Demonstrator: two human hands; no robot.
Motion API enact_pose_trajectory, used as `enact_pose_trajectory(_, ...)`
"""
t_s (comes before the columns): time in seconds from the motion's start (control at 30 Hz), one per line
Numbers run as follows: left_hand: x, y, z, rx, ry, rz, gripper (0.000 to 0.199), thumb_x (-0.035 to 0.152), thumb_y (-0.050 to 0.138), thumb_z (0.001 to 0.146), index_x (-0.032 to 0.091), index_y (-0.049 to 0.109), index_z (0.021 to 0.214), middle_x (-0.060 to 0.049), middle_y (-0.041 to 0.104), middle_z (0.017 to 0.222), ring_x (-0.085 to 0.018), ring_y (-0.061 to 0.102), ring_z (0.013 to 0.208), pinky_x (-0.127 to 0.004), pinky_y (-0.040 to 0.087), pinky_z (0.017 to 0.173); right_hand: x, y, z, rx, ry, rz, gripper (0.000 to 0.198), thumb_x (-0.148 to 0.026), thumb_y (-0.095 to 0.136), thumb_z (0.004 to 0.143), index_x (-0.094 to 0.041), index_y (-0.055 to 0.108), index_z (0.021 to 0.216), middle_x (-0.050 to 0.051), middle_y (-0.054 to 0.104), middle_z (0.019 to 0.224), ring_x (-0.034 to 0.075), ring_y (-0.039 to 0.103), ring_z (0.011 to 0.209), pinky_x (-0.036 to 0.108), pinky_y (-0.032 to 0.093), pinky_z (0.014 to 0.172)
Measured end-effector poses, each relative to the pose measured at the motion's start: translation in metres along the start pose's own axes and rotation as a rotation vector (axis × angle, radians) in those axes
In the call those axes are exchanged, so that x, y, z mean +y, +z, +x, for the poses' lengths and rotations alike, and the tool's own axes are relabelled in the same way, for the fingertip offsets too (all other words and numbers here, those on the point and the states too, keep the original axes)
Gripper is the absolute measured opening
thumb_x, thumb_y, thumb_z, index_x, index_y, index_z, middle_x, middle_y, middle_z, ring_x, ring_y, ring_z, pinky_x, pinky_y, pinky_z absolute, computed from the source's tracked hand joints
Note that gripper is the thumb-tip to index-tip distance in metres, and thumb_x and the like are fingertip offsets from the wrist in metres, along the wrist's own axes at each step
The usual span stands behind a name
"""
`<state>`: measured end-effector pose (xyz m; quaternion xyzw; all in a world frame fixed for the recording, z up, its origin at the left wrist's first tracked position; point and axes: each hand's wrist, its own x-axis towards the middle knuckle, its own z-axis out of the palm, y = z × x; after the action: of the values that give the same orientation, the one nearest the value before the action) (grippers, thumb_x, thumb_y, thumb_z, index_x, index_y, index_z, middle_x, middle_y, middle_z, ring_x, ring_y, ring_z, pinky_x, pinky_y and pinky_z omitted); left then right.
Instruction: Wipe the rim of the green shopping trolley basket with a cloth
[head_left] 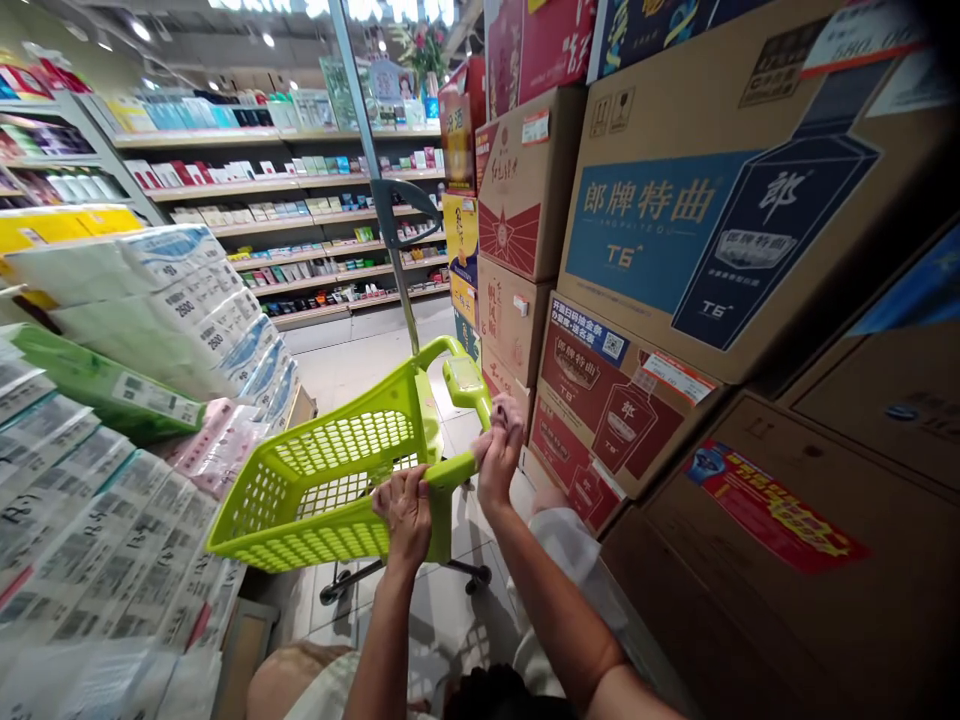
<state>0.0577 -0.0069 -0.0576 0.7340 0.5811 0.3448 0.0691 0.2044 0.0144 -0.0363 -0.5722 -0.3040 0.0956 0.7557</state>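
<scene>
A lime-green plastic shopping cart [322, 545] stands at an angle in front of me, its slatted basket toward the left. My left hand [405, 508] lies over the near corner of the cart, at the end of its handle, fingers curled down over the edge. Farther to the right, my right hand [499, 455] is wrapped around the green handle bar [452, 470]. A raised green panel [465, 378] tops the far side of the handle. Under the cart, dark wheels [480, 578] rest on the tiled floor.
Stacked brown liquor cartons [675, 190] rise close on the right. Wrapped tissue packs [112, 510] are piled on the left. A metal pole [360, 100] stands beyond the cart, before stocked shelves [300, 180]. Dark hair [487, 695] shows at the bottom, below my arms.
</scene>
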Motion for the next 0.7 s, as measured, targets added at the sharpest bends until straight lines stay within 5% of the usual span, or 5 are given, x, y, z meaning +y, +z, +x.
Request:
enact_pose_trajectory(0.07, 0.006, 0.001, 0.0, 0.009, -0.011, 0.028, 0.042, 0.034, 0.031, 0.102, 0.027, 0.07, 0.117, -0.008, 0.065, 0.112, -0.025, 0.051, 0.109, -0.047, 0.026, 0.108, 0.008, 0.0, -0.03, 0.097, -0.072, -0.045, 0.032, -0.037, 0.036, 0.101, -0.02, 0.051, 0.123, 0.016, 0.054, 0.128, 0.024, 0.052, 0.122, 0.045, 0.044, 0.106)
enact_pose_trajectory(0.17, 0.0, -0.001, 0.001, -0.028, 0.039, 0.026, 0.041, 0.032, 0.033, 0.102, 0.029, 0.067, 0.125, -0.007, 0.066, 0.118, -0.024, 0.052, 0.113, -0.044, 0.028, 0.108, 0.013, -0.004, -0.062, 0.036, -0.188, -0.068, 0.028, -0.028, 0.037, 0.1, -0.02, 0.054, 0.12, 0.015, 0.055, 0.124, 0.024, 0.052, 0.122, 0.049, 0.045, 0.106)
enact_pose_trajectory(0.33, -0.043, -0.011, 0.002, 0.031, -0.096, 0.065, 0.044, 0.033, 0.031, 0.102, 0.025, 0.067, 0.127, -0.01, 0.065, 0.123, -0.026, 0.051, 0.119, -0.044, 0.033, 0.106, 0.008, -0.007, -0.037, -0.042, -0.416, -0.358, 0.028, -0.025, 0.04, 0.099, -0.019, 0.066, 0.108, 0.015, 0.056, 0.135, 0.03, 0.035, 0.143, 0.063, 0.03, 0.117)
enact_pose_trajectory(0.53, -0.065, -0.005, 0.004, 0.001, -0.166, 0.121, 0.036, 0.033, 0.038, 0.101, 0.025, 0.071, 0.11, -0.008, 0.07, 0.111, -0.026, 0.054, 0.113, -0.047, 0.028, 0.109, 0.027, 0.003, -0.047, -0.402, -0.907, -0.465, 0.024, -0.024, 0.053, 0.091, -0.026, 0.071, 0.106, 0.006, 0.059, 0.143, 0.025, 0.037, 0.145, 0.051, 0.026, 0.122)
enact_pose_trajectory(0.7, -0.057, -0.007, 0.005, -0.059, -0.106, 0.083, 0.031, 0.032, 0.043, 0.101, 0.028, 0.072, 0.109, -0.005, 0.071, 0.105, -0.025, 0.056, 0.111, -0.051, 0.019, 0.112, 0.028, -0.002, -0.02, -0.349, -0.754, -0.626, 0.035, -0.026, 0.05, 0.095, -0.026, 0.068, 0.125, 0.008, 0.06, 0.141, 0.029, 0.037, 0.145, 0.055, 0.021, 0.123)
